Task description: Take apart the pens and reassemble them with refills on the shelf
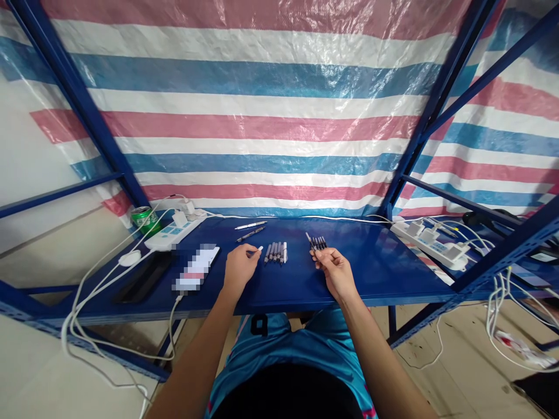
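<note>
On the blue steel shelf (375, 273), the left hand (239, 269) pinches a white-tipped pen (258, 250) between thumb and forefinger, just beside a row of pens (276, 253) lying side by side. The right hand (334, 272) is closed on a slim pen (309, 239), its fingers touching a shorter group of pens (318, 242). Two loose pens (251, 226) lie farther back.

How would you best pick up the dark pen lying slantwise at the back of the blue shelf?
Pinch the dark pen around the middle of its barrel, coming down from above and from the front. It lies flat and slanted on the blue shelf, apart from the row of pens, so fingers can likely reach both sides.
</note>
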Available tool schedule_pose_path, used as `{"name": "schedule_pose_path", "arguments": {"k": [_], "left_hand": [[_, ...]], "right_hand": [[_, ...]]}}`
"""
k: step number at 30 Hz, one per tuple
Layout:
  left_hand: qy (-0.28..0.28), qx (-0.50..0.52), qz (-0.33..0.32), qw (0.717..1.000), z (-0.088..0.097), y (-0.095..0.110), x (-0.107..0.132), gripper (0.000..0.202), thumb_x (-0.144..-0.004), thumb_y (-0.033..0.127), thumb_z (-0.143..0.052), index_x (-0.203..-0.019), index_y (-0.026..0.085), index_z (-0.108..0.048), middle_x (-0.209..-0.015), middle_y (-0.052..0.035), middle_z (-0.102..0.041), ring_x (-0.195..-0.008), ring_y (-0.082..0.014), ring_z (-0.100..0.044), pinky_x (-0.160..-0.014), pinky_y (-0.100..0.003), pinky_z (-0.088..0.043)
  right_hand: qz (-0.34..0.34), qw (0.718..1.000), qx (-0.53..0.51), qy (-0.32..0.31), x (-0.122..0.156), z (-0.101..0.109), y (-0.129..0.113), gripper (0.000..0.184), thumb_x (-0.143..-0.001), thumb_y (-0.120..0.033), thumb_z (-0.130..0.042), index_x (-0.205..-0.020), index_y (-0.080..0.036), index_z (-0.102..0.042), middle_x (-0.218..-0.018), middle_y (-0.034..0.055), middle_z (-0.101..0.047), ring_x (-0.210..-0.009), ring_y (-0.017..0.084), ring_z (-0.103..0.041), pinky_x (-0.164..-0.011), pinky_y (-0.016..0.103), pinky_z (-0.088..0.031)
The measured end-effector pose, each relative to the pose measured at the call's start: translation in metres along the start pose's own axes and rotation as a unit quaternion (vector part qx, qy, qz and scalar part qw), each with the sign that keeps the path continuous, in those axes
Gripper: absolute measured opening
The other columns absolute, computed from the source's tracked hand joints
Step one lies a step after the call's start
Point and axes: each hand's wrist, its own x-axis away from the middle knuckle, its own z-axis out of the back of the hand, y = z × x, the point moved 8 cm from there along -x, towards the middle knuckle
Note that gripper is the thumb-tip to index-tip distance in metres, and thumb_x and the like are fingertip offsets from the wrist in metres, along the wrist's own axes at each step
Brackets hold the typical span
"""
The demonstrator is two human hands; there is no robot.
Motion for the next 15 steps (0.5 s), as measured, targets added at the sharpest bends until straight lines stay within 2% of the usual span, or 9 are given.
{"name": "schedule_pose_path", "arguments": {"k": [2, 7, 15], "left_hand": [[-0.031, -0.010, -0.020, 0.999, -0.008, 0.004, 0.002, 0.022, -0.090, 0.043, -0.069, -0.094, 0.024, -0.079, -0.095, -0.0081, -0.081, -0.085, -0.0276, -0.074, -0.077, -0.035, -0.054], [-0.092, -0.010, -0.068, 0.993, -0.017, 0.008, 0.014, 0.033, -0.093, 0.045, -0.064, -0.115, 0.024, -0.078, -0.116, -0.0101, -0.078, -0.094, -0.0271, -0.074, -0.087, -0.037, -0.055], [-0.130, -0.008, -0.071, 0.989, -0.015, 0.012, 0.018, 0.042, -0.087, 0.047, -0.070, -0.121, 0.024, -0.077, -0.107, -0.0108, -0.079, -0.091, -0.0292, -0.074, -0.084, -0.038, -0.056]], "right_hand": [[-0.003, 1.000, -0.004, 0.000, 0.000, 0.000, 0.001, 0.040, -0.075, -0.056, -0.090, -0.085, -0.024, -0.067, -0.096, 0.0075, -0.080, -0.077, 0.022, -0.069, -0.066, 0.035, -0.052], [-0.009, 1.000, -0.017, 0.001, 0.000, 0.002, 0.001, 0.038, -0.076, -0.053, -0.090, -0.087, -0.024, -0.068, -0.099, 0.0087, -0.081, -0.082, 0.023, -0.070, -0.066, 0.035, -0.054], [0.000, 1.000, -0.014, 0.001, -0.002, 0.002, 0.004, 0.038, -0.075, -0.053, -0.090, -0.092, -0.024, -0.071, -0.106, 0.0093, -0.081, -0.087, 0.025, -0.073, -0.068, 0.037, -0.057]]}}
